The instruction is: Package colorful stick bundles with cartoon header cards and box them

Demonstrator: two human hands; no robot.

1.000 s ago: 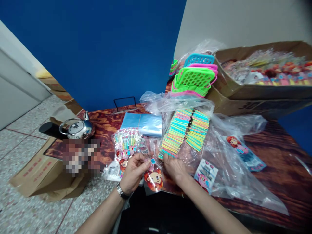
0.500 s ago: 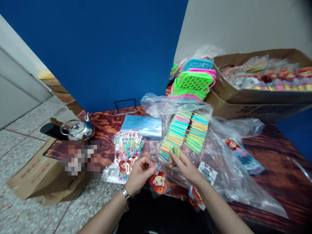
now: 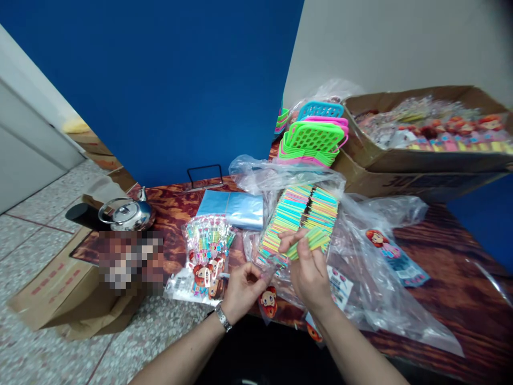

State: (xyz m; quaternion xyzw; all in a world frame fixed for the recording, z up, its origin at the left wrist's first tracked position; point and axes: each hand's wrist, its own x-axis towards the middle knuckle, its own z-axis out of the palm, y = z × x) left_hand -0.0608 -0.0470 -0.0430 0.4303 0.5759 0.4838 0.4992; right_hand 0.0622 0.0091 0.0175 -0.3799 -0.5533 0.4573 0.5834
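My left hand (image 3: 245, 289) pinches a clear plastic bag (image 3: 268, 302) printed with a red-haired cartoon girl, whose face hangs below the fingers. Close beside it, my right hand (image 3: 306, 267) grips a small bundle of thin coloured sticks (image 3: 315, 240), mostly green and yellow, fanned out at the fingers. Behind both hands lie two long rows of similar pink, blue, yellow and green sticks (image 3: 286, 214) on clear plastic. Left of the left hand is a pile of filled cartoon bags (image 3: 208, 256) with sticks showing through them.
A stack of blue film bags (image 3: 232, 207) lies behind the filled bags. Plastic baskets (image 3: 316, 136) and a cardboard box (image 3: 425, 171) of packed goods stand at the back right. A metal kettle (image 3: 128, 216) sits left. Loose clear plastic sheeting (image 3: 372, 283) covers the right side of the table (image 3: 452, 256).
My right hand has turned and raised the stick bundle, which now fans sideways. My left hand has shifted right with the cartoon bag, bringing its upper end near the sticks.
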